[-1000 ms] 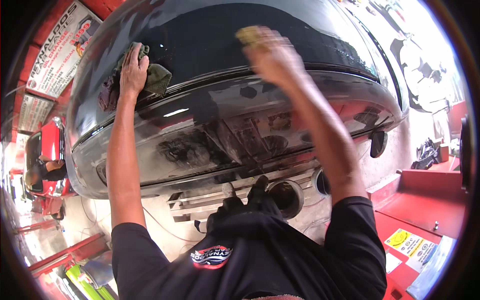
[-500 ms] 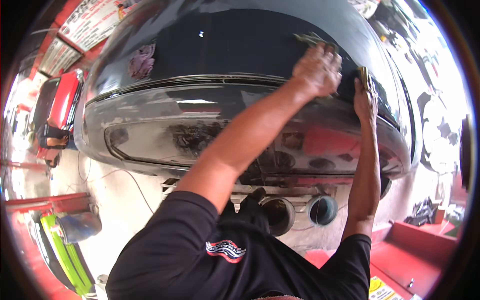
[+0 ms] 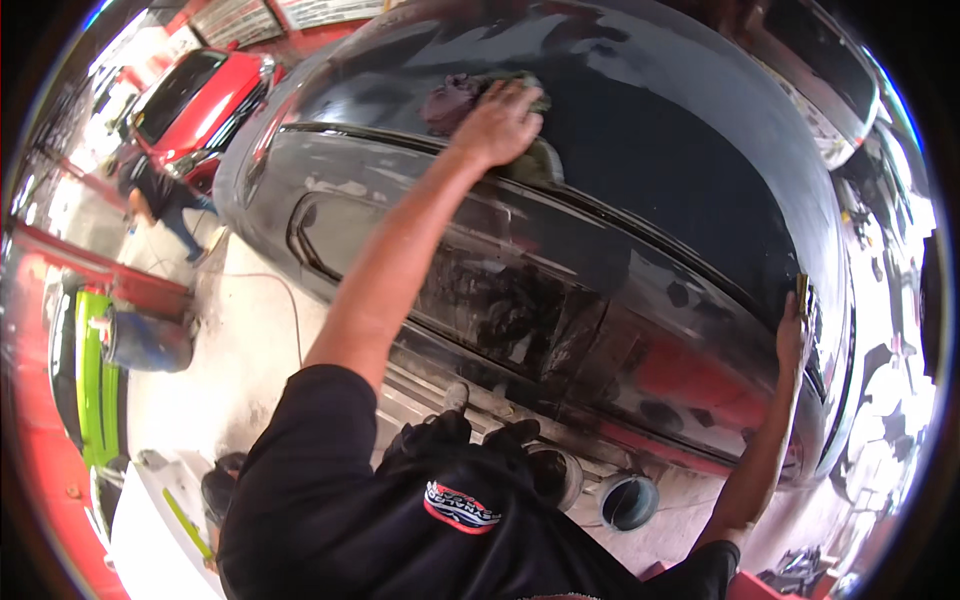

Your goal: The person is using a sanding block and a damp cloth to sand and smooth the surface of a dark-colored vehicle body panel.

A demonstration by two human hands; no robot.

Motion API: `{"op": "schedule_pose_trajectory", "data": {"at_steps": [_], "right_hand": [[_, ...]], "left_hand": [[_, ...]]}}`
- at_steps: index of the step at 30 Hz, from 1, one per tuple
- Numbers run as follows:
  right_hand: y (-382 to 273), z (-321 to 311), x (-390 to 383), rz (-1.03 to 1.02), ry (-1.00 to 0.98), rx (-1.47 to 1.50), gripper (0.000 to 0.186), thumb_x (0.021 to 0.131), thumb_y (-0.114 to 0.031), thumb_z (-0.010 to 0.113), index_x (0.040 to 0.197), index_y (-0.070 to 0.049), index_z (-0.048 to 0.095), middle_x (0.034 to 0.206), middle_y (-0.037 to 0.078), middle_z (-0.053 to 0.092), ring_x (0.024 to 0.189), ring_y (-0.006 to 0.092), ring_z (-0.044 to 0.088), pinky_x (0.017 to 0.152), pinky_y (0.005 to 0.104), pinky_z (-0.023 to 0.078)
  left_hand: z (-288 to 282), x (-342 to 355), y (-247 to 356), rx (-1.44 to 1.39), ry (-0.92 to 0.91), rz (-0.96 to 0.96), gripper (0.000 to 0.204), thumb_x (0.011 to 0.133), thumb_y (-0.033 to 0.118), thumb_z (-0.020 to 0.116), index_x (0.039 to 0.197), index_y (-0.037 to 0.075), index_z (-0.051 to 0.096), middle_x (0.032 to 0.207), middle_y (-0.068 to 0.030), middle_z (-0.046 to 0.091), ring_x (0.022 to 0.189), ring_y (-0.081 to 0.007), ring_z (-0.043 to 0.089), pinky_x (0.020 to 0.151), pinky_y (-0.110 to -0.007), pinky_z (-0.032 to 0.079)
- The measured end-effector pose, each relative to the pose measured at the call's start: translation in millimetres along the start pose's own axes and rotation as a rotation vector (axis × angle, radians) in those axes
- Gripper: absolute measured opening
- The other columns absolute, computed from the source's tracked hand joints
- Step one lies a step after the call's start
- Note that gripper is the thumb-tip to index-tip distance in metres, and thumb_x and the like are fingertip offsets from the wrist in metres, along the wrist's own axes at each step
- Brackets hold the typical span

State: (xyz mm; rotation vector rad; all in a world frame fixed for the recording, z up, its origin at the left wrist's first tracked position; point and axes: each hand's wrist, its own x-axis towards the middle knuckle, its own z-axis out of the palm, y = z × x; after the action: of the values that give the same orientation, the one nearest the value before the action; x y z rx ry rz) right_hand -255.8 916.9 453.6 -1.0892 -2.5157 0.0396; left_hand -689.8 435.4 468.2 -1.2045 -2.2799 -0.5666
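At twelve o'clock we are losing the middle of the green cloth (image 3: 545,165) beneath the left hand (image 3: 505,118), while the upper edge is cutting off the dark car (image 3: 650,150). At three o'clock we are seeing the right hand's (image 3: 790,335) yellowish pad (image 3: 803,288) too thinly to be telling its kind. Near ten o'clock, blur is keeping a co-worker's (image 3: 152,185) details from us, and at eight the lower edge is trimming a white panel (image 3: 150,540).

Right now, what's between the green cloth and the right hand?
In the head view, only bare, dark car body lies between the green cloth and the right hand.
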Motion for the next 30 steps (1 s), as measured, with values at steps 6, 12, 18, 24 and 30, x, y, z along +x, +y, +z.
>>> {"op": "schedule_pose_trajectory", "data": {"at_steps": [6,12,18,24,30], "right_hand": [[-128,4,-21,-0.245,0.055,0.021,0.046,0.105,-0.029,0.05,0.144,-0.008,0.059,0.149,0.022,0.056,0.134,0.0426,0.053,0.112,0.0511,0.041],[-413,-4,-74,-0.546,-0.072,0.278,0.075,0.1,-0.054,0.059,0.142,0.008,0.051,0.134,0.028,0.049,0.128,0.0406,0.049,0.108,0.0534,0.041],[-400,-20,-75,-0.423,-0.228,0.304,0.064,0.1,-0.053,0.057,0.127,0.004,0.067,0.144,0.026,0.054,0.133,0.0435,0.052,0.113,0.0537,0.04],[-106,-22,-38,0.054,0.148,0.116,0.059,0.107,-0.04,0.044,0.156,-0.007,0.045,0.149,0.022,0.057,0.134,0.0427,0.057,0.111,0.0485,0.047],[-68,21,-25,-0.131,0.25,-0.165,0.051,0.108,-0.037,0.042,0.151,-0.011,0.051,0.159,0.019,0.047,0.136,0.0404,0.055,0.112,0.0591,0.041]], "left_hand": [[-18,0,-54,-0.049,-0.038,-0.044,0.052,0.103,0.034,0.052,0.146,0.006,0.055,0.154,-0.0237,0.052,0.147,-0.0396,0.043,0.126,-0.047,0.028],[-7,4,-67,-0.087,-0.021,0.005,0.05,0.103,0.032,0.049,0.145,0.006,0.057,0.15,-0.0231,0.055,0.142,-0.0416,0.048,0.123,-0.047,0.033],[10,12,-120,-0.113,-0.055,0.075,0.049,0.105,0.029,0.049,0.148,0.006,0.056,0.149,-0.0231,0.056,0.142,-0.038,0.05,0.12,-0.046,0.037],[14,37,-117,-0.137,-0.095,0.056,0.055,0.107,0.049,0.048,0.155,0.021,0.052,0.156,-0.0198,0.051,0.147,-0.0366,0.045,0.121,-0.043,0.034],[-5,35,-93,-0.027,-0.113,0.288,0.056,0.108,0.055,0.051,0.146,0.015,0.063,0.15,-0.0121,0.061,0.14,-0.0293,0.056,0.113,-0.039,0.045]]}}
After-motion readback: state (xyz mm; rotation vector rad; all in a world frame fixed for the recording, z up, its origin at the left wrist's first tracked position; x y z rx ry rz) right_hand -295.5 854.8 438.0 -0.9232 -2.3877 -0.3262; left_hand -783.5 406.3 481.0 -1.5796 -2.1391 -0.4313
